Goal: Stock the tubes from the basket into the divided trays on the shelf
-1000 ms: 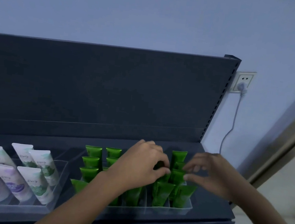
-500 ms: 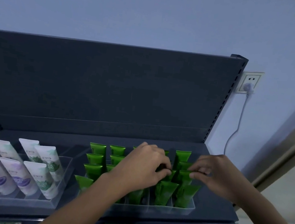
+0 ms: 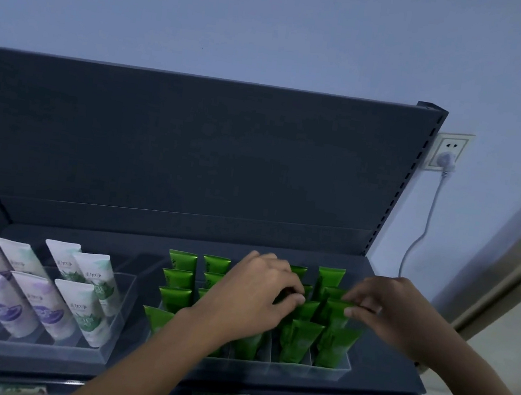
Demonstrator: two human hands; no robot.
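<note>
A clear divided tray (image 3: 303, 368) on the dark shelf (image 3: 385, 373) holds several green tubes (image 3: 174, 298) standing upright in rows. My left hand (image 3: 256, 298) reaches over the middle of the tray, its fingertips pinched on a green tube (image 3: 307, 309) in the third column. My right hand (image 3: 393, 310) is at the tray's right side, thumb and fingers closed on the top of a green tube (image 3: 334, 318) in the rightmost column. The basket is out of view.
A second clear tray (image 3: 121, 308) at the left holds several white tubes with purple and green prints (image 3: 92, 275). The shelf's dark back panel (image 3: 192, 156) rises behind. A wall socket with a plugged cable (image 3: 447, 158) is to the right.
The view has shifted slightly, so shelf and trays sit a little to the right. Both hands stay on the green tubes, with the fingers shifting only slightly.
</note>
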